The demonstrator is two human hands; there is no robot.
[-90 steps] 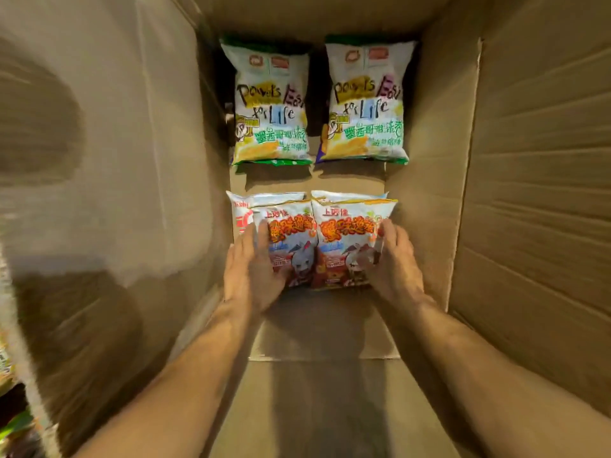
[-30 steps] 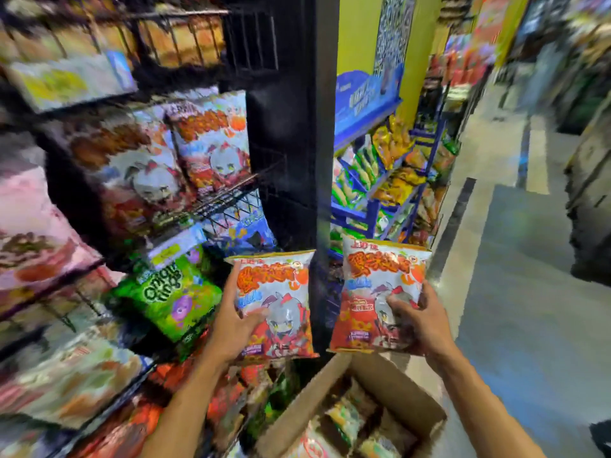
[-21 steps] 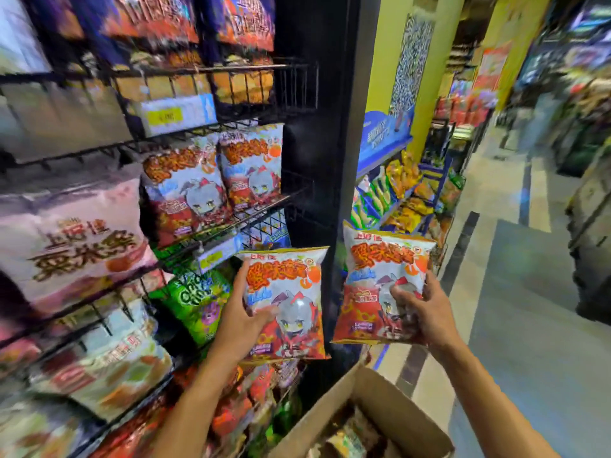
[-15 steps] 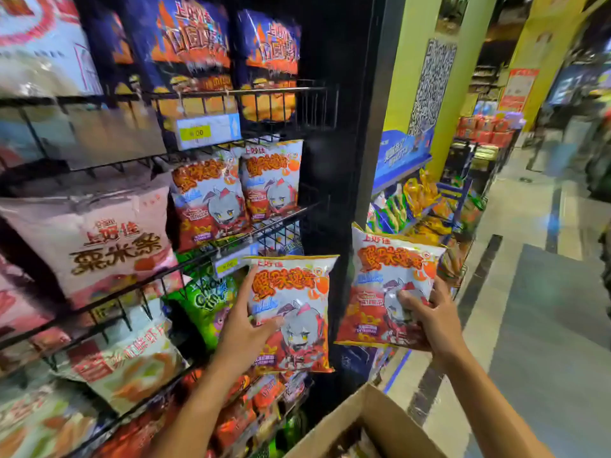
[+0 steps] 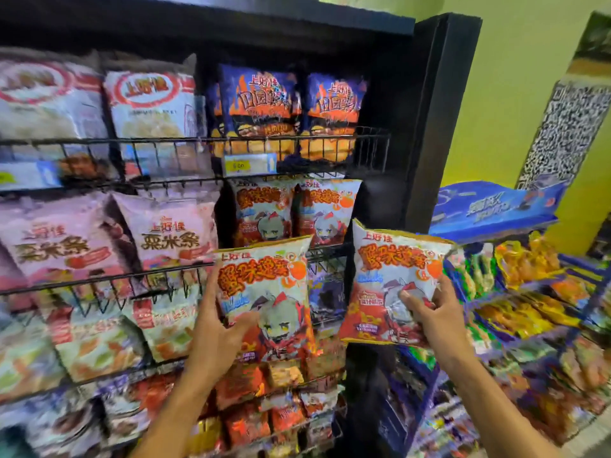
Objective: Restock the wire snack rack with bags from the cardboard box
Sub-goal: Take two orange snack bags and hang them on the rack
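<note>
Nearest the camera, two bare forearms reach up from the bottom of the view. The left hand grips the left bag near its lower left corner, thumb across the printed front and fingers curled behind. The right hand holds the right bag at its lower right side, fingers bent over the front, thumb out of sight. Both bags are upright, top seam up and print toward the camera, their long axes close to vertical; the right one is slightly tilted.

Beyond them stands the wire rack. The left bag is just in front of the front rail of the middle shelf, and its top covers the foot of the shelved bags that carry the same print. The right bag hangs past the rack's right edge, in front of the black side post.

So the slot lies up and back from the left hand, and up and to the left from the right hand. The left hand is the nearer, and I judge its bag should go in first: lifted over the rail, kept upright and set in front of the matching pair. The right bag then has to cross leftward past the post. A bag's lower edge catching the rail looks the likeliest snag.

Farther up, a price tag hangs on the upper shelf below dark blue bags. The cardboard box is not in view
</note>
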